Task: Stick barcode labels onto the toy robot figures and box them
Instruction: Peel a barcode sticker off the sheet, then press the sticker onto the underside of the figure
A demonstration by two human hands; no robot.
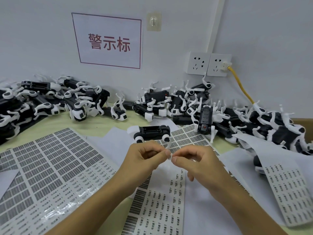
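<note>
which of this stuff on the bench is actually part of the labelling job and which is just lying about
Part of the job:
- small label pinched between left hand and right hand
- toy robot figure lying just beyond the hands
- label sheets
- piles of figures along the wall

Just lying about:
- wall sign
- sockets
- yellow cable
- wall hook

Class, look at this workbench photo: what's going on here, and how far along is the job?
A person is labelling toy robot figures. Both hands, left hand and right hand, pinch one small barcode label between their fingertips, above the label sheets spread on the table. One toy robot lies just beyond the hands, probably next for the label. Heaps of robots lie along the wall. No box is in view.
</note>
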